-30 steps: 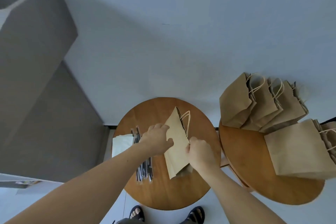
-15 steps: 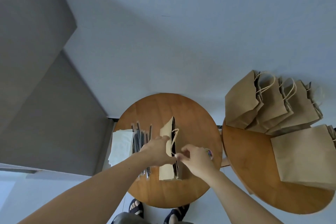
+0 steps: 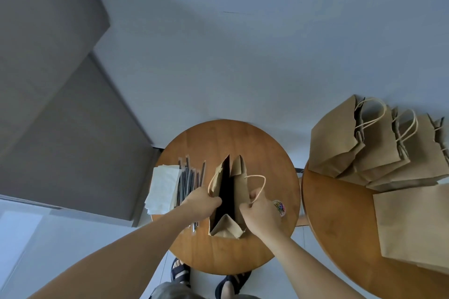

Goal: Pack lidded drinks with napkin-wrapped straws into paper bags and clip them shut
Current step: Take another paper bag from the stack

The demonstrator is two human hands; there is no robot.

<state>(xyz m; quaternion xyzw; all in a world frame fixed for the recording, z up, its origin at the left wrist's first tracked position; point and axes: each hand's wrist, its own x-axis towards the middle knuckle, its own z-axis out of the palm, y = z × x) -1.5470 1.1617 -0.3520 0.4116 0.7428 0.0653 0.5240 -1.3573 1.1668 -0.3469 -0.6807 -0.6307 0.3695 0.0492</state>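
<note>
On a round table, a paper bag is held open, its 2 rim edges pinched by the left hand and the right hand.

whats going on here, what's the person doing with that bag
A person holds a brown paper bag open, upright on the small round table. The left hand grips its left rim and the right hand pinches the right rim at the rope handle. The inside is dark and no drink shows. Napkins and straws lie to the left, colourful clips to the right. More paper bags are piled on the second table.
</note>
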